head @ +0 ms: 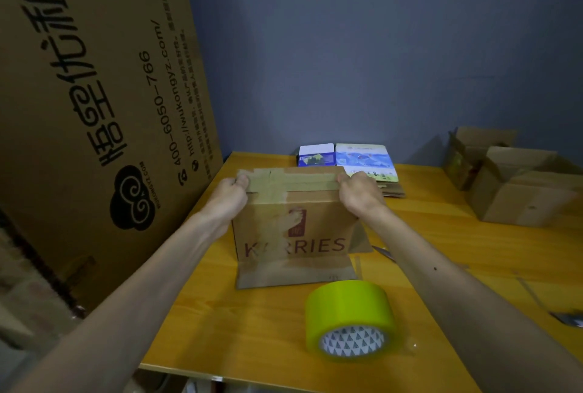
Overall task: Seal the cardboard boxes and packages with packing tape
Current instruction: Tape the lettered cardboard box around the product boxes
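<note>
A brown cardboard box [293,235] printed with red letters stands upright on the yellow table [252,323]. Strips of clear tape [293,181] run along its closed top edge. My left hand [230,197] grips the top left corner, thumb over the tape end. At the top right corner my right hand [359,193] grips the box the same way. A roll of yellow-green packing tape [350,320] lies on its side in front of the box, its patterned core facing me.
A very large printed cardboard box [94,102] leans along the left side. Flattened printed cartons [347,159] lie behind the box. Open brown boxes [517,181] stand at the right. Scissors [383,252] and tape scraps [533,294] lie on the table at right.
</note>
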